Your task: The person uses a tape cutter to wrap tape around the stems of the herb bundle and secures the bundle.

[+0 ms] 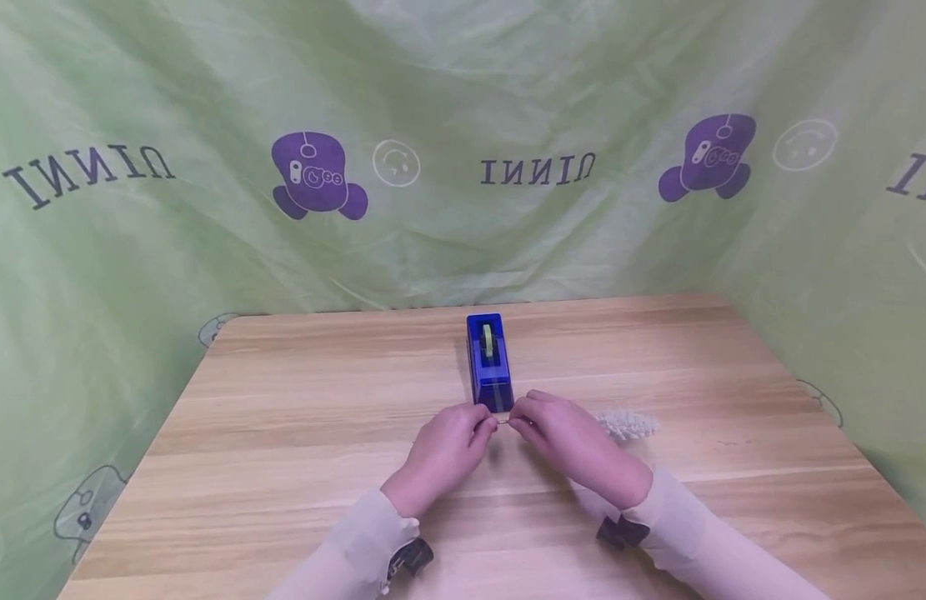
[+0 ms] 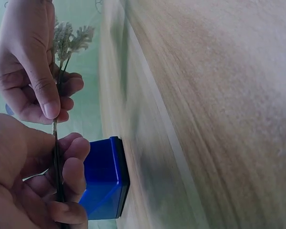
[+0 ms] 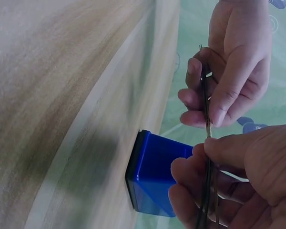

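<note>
Both hands hold a thin bundle of dark stems (image 3: 208,130) across the middle of the table. My left hand (image 1: 449,446) pinches one part between thumb and fingers, and the stem ends poke out past it in the right wrist view. Close beside it, my right hand (image 1: 571,442) pinches the stems nearer their pale, fluffy flower heads (image 1: 629,424). A short light band (image 3: 208,136) shows on the stems between the two thumbs; its material is unclear. Just beyond the fingertips stands a blue tape dispenser (image 1: 496,372) with a roll of tape (image 1: 488,340) in it.
The wood-grain table (image 1: 320,375) reaches back to a green printed cloth (image 1: 447,242), which hangs behind it and at both sides. A pale straight stripe (image 2: 155,90) runs along the tabletop in the wrist views.
</note>
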A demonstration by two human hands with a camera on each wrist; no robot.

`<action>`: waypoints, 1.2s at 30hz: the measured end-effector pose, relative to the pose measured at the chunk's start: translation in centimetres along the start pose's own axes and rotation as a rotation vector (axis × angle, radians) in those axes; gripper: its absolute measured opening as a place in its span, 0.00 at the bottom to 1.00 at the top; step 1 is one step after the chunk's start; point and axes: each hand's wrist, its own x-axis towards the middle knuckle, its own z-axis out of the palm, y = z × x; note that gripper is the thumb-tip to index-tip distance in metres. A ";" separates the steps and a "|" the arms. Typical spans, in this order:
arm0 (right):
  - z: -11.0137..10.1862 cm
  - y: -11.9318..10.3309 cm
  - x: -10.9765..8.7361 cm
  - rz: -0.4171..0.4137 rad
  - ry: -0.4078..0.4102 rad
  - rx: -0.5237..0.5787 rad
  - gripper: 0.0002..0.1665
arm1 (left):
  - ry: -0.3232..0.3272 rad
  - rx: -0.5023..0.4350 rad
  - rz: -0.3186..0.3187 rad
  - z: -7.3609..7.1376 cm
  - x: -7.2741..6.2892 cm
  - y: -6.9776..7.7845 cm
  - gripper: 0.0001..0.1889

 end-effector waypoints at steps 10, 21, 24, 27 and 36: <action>0.2 0.0 0.0 0.011 0.009 -0.001 0.02 | 0.043 -0.035 0.019 0.0 0.0 -0.2 0.07; 0.3 0.0 0.3 0.018 -0.019 0.006 0.05 | 0.059 -0.037 0.013 -0.2 0.1 -0.5 0.04; 0.3 0.1 0.3 -0.002 0.000 -0.003 0.05 | 0.055 -0.031 0.007 -0.3 0.2 -0.4 0.03; 0.4 0.2 0.3 -0.017 0.025 -0.007 0.04 | 0.044 -0.026 0.003 -0.3 0.2 -0.3 0.04; 0.5 0.4 0.3 -0.052 0.068 -0.045 0.02 | -0.020 -0.010 -0.018 0.0 0.4 -0.2 0.09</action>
